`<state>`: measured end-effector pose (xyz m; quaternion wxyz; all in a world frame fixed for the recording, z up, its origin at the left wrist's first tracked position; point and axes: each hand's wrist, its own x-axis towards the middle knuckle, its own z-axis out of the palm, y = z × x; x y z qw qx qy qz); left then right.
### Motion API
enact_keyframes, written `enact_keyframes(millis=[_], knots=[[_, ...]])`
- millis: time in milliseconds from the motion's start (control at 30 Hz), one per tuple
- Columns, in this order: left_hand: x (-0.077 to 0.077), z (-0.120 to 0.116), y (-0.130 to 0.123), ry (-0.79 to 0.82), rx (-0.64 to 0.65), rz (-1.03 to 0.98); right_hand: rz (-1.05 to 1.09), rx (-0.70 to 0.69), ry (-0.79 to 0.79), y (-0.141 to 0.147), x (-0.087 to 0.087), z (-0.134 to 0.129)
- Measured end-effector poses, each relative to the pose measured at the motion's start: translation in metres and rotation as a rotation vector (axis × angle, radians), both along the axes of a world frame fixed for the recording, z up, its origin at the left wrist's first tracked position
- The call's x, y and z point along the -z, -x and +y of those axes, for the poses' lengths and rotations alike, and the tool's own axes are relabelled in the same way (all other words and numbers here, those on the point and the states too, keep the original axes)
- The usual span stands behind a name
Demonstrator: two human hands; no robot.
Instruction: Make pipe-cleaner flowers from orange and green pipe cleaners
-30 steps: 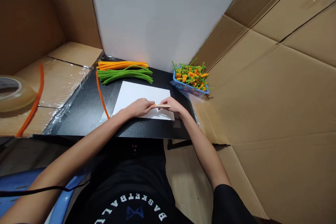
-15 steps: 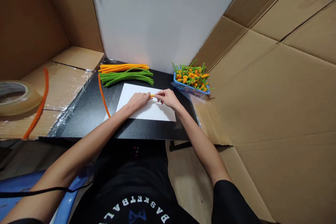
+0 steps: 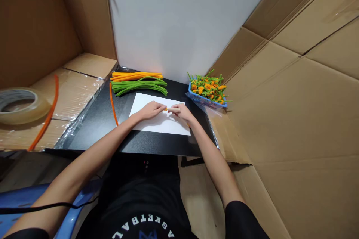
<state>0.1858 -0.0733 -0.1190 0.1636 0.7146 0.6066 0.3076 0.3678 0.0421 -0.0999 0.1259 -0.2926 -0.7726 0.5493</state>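
1. Head view, hands: the left hand (image 3: 151, 110) and right hand (image 3: 179, 112) sit close together above the middle of a white paper sheet (image 3: 150, 123), fingers curled inward, not spread.
2. Held item: a thin wooden stick (image 3: 174, 109) lies across the table, its long axis running left to right. It sits between the thumb and fingers of the right hand, which is the nearer hand and pinches it.
3. Attached item: an orange pipe-cleaner tip (image 3: 166, 109) shows at the stick's left end, in the gap between the hands. The left fingertips are just beside it; whether they pinch it cannot be told.
4. Carrier: a black table (image 3: 92, 136), its far edge against a white wall panel (image 3: 182, 26).
5. Far-left edge: a bundle of orange pipe cleaners (image 3: 136, 76) lies beside a bundle of green pipe cleaners (image 3: 139, 88). A loose orange pipe cleaner (image 3: 113, 104) lies near the paper.
6. Far-right corner: a blue plastic basket (image 3: 193, 95) holds orange-and-green pipe-cleaner flowers (image 3: 207, 89).
7. Off the left edge, on cardboard: a roll of clear tape (image 3: 22, 106).
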Motion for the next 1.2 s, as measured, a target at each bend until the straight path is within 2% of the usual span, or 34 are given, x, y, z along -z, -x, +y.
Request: enact_keyframes(millis=[67, 133, 233, 300, 400, 467, 633, 700, 767, 900, 1000, 1067, 1133, 1200], knots=[[-0.001, 0.000, -0.005, 0.009, 0.084, 0.149, -0.043, -0.042, -0.002, -0.009, -0.012, 0.005], [0.000, 0.001, -0.012, 0.027, 0.099, 0.306, -0.068, -0.065, -0.001, -0.015, -0.022, 0.006], [0.000, 0.002, -0.020, 0.075, -0.013, 0.450, -0.049, -0.028, -0.064, -0.017, -0.031, -0.001], [0.001, 0.002, -0.022, 0.113, -0.128, 0.462, -0.013, 0.042, -0.120, -0.014, -0.031, -0.011], [0.000, 0.003, -0.021, 0.169, -0.276, 0.345, 0.036, 0.120, -0.196, -0.009, -0.020, -0.030], [-0.001, 0.003, -0.019, 0.158, -0.304, 0.189, 0.074, 0.171, -0.204, -0.008, -0.009, -0.040], [-0.003, 0.003, -0.018, 0.042, -0.132, -0.178, 0.103, 0.241, 0.012, -0.014, 0.008, -0.037], [-0.004, 0.003, -0.018, 0.062, -0.096, -0.210, 0.074, 0.247, 0.089, -0.019, 0.007, -0.028], [-0.005, 0.002, -0.017, 0.098, -0.061, -0.199, 0.049, 0.237, 0.098, -0.022, 0.004, -0.019], [-0.009, -0.002, -0.017, 0.131, 0.065, -0.100, -0.023, 0.143, 0.063, -0.027, -0.009, -0.007], [-0.010, -0.006, -0.021, 0.143, 0.113, 0.101, -0.107, 0.004, 0.043, -0.029, -0.024, -0.005], [-0.009, -0.006, -0.024, 0.153, 0.059, 0.250, -0.133, -0.045, -0.017, -0.028, -0.032, -0.008], [-0.007, -0.006, -0.026, 0.155, -0.053, 0.345, -0.109, -0.013, -0.080, -0.025, -0.035, -0.016], [-0.006, -0.004, -0.025, 0.149, -0.176, 0.333, -0.050, 0.048, -0.080, -0.023, -0.032, -0.026]])
